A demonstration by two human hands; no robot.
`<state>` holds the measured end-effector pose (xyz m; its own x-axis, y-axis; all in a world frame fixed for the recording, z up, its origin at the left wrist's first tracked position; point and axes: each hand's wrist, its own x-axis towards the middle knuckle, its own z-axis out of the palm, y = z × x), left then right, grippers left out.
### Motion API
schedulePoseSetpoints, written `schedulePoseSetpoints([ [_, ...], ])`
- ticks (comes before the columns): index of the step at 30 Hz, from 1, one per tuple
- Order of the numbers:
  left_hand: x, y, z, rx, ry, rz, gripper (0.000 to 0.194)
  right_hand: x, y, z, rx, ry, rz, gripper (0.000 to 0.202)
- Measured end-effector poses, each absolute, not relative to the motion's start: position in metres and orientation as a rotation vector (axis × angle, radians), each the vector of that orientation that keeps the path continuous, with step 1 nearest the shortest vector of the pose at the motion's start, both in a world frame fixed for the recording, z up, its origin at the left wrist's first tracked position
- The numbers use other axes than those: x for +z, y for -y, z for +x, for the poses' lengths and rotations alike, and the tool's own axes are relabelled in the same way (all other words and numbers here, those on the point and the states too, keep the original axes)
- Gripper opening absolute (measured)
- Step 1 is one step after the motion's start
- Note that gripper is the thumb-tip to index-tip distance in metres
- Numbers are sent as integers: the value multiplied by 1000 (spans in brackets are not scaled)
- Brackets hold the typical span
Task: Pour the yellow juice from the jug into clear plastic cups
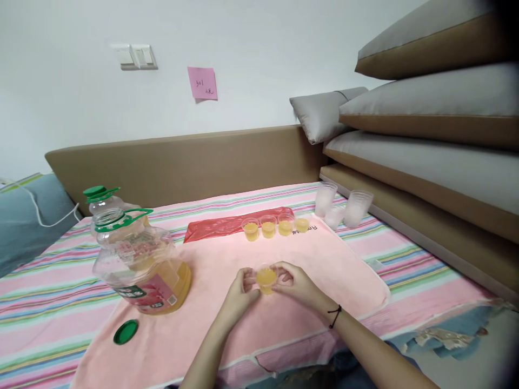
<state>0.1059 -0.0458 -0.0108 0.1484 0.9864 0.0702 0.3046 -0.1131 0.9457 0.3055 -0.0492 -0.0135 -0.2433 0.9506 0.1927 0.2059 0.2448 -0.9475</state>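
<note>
Hands [266, 282] | clear round cup [266, 280] | soft pink cloth [194, 335] (slightly rumpled)

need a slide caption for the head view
Two hands hold a cup of juice on a pink cloth, four more behind.

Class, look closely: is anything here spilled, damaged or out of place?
The blue material along the near right edge looks ragged, as if torn. The front bottle stands open, a green cap beside it on the pink cloth. No spill shows.

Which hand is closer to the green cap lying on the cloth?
The left hand. It's to the right of the cap; the right hand is farther right, across the cup.
</note>
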Motion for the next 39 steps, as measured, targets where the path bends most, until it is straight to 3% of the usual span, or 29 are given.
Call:
schedulePoseSetpoints([
  [6, -7, 61, 119, 1101, -1233, 1497, 43, -11, 49, 300, 1131, 1615, -947, 43],
  [27, -1, 55, 140, 1178, -1184, 1521, 48, -10, 45, 315, 1160, 1491, -1033, 67],
  [39, -5, 53, 140, 1080, -1085, 1588, 58, -8, 45, 319, 1157, 1297, -950, 59],
])
